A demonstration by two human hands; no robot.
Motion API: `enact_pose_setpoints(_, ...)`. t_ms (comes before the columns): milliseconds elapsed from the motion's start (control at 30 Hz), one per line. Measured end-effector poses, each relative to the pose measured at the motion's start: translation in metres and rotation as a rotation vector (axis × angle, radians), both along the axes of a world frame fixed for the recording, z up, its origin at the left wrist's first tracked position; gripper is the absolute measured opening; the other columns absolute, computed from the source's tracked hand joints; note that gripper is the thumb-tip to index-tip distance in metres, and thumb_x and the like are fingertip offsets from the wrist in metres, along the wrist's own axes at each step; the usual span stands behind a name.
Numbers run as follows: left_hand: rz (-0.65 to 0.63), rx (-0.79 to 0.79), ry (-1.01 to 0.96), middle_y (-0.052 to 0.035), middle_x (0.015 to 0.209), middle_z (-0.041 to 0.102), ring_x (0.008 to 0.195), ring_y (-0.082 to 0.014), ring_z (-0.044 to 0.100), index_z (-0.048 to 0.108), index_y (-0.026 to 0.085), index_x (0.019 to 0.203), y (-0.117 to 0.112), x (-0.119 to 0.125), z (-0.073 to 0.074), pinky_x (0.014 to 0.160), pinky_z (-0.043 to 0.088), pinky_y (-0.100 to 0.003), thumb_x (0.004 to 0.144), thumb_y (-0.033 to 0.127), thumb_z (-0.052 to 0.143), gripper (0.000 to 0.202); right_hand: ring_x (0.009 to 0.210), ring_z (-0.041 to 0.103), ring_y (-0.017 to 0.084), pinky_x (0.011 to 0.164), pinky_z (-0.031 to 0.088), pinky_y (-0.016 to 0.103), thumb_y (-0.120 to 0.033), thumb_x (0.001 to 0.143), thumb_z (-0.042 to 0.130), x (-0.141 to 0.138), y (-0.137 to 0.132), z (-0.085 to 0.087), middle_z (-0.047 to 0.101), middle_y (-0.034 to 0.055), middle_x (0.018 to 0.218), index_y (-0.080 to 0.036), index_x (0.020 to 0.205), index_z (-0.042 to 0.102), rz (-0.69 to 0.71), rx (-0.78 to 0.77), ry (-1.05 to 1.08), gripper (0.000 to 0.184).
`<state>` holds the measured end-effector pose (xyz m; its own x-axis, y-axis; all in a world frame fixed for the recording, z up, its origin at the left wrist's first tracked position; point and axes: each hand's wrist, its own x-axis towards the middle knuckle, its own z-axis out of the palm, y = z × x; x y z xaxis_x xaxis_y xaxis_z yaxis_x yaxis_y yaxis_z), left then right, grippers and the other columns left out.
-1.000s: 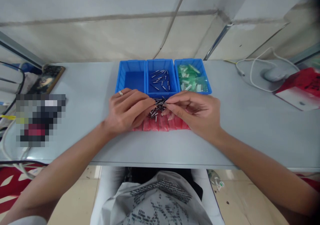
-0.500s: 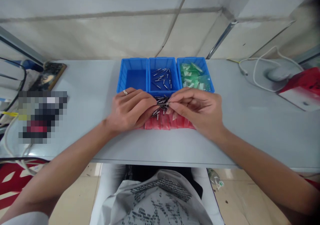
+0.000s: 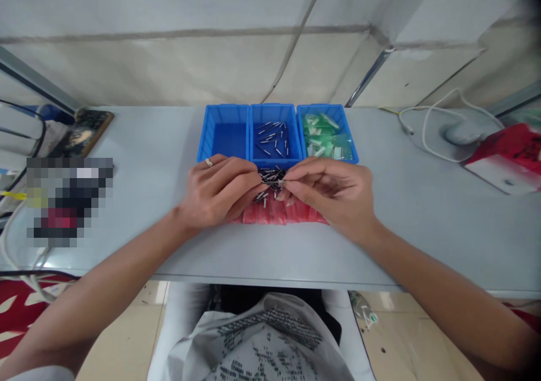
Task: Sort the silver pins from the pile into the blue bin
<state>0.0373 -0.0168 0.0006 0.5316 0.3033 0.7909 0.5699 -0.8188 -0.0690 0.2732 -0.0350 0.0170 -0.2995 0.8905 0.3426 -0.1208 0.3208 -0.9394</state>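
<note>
The person is working with both hands close together over a little heap of small metal pins (image 3: 270,177) near the middle of the surface (image 3: 139,246). The heap is lying on top of a row of red packets (image 3: 281,214), just in front of three blue bins (image 3: 270,107). The right hand (image 3: 333,198) is pinching something tiny between its thumb and first finger, and it looks like one pin (image 3: 280,182), but it is too small to be sure. The left hand (image 3: 217,192) is curling its fingers in toward the heap, and there is no telling if it is holding a pin too. A ring (image 3: 208,162) is sitting on one finger of the left hand. The middle bin (image 3: 258,123) is holding more pins, and the right bin (image 3: 325,110) is holding green packets (image 3: 325,136). The pins look light, thin and stiff, so they are probably not bending, but they may be slipping and rolling away. The best place to hold one seems to be its dark middle, using just the fingertips.
</note>
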Motion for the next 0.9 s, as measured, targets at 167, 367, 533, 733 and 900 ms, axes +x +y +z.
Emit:
enact_pose_setpoints(167, -0.027, -0.028, -0.025, -0.0013, 0.090, 0.076, 0.073, -0.0139, 0.072, 0.060, 0.022, 0.102, 0.002, -0.001, 0.000, 0.065, 0.050, -0.029, 0.098, 0.024, 0.067, 0.009, 0.069, 0.078, 0.015, 0.063, 0.068, 0.028, -0.020, 0.090, 0.080, 0.001, 0.000, 0.001, 0.078, 0.0000, 0.080, -0.023, 0.094, 0.078, -0.026, -0.008, 0.017, 0.005)
enact_pose_setpoints(367, -0.027, -0.015, -0.013, -0.0020, 0.084, 0.074, 0.071, -0.0141, 0.070, 0.061, 0.021, 0.093, -0.001, -0.001, 0.000, 0.064, 0.047, -0.030, 0.099, 0.024, 0.063, 0.007, 0.068, 0.078, 0.015, 0.063, 0.068, 0.027, -0.019, 0.090, 0.081, 0.002, 0.003, -0.005, 0.078, -0.0004, 0.078, -0.023, 0.095, 0.080, 0.041, -0.073, 0.039, 0.007)
enact_pose_setpoints(533, 0.200, -0.132, -0.289, -0.0014, 0.079, 0.071, 0.068, -0.0135, 0.066, 0.062, 0.021, 0.093, 0.002, -0.006, 0.002, 0.064, 0.047, -0.029, 0.104, 0.023, 0.052, 0.014, 0.102, 0.080, 0.020, 0.090, 0.069, 0.037, -0.030, 0.098, 0.073, 0.006, 0.016, -0.008, 0.082, 0.0050, 0.114, -0.028, 0.122, 0.076, 0.015, -0.171, 0.127, 0.024)
enact_pose_setpoints(733, 0.267, -0.216, -0.357, 0.0002, 0.079, 0.071, 0.064, -0.0115, 0.065, 0.062, 0.022, 0.092, 0.008, -0.010, 0.002, 0.063, 0.050, -0.027, 0.103, 0.020, 0.054, 0.014, 0.091, 0.077, 0.016, 0.082, 0.067, 0.033, -0.020, 0.099, 0.066, 0.017, 0.020, -0.007, 0.080, 0.0057, 0.110, -0.026, 0.129, 0.074, 0.075, 0.301, -0.329, 0.032)
enact_pose_setpoints(900, 0.231, -0.187, -0.270, -0.0006, 0.078, 0.071, 0.068, -0.0118, 0.066, 0.061, 0.019, 0.092, 0.005, -0.007, -0.002, 0.066, 0.049, -0.025, 0.100, 0.017, 0.056, 0.009, 0.104, 0.072, 0.021, 0.092, 0.064, 0.040, -0.015, 0.099, 0.064, 0.010, 0.016, -0.022, 0.075, 0.0105, 0.114, -0.019, 0.124, 0.077, 0.182, 0.624, -0.672, 0.029)
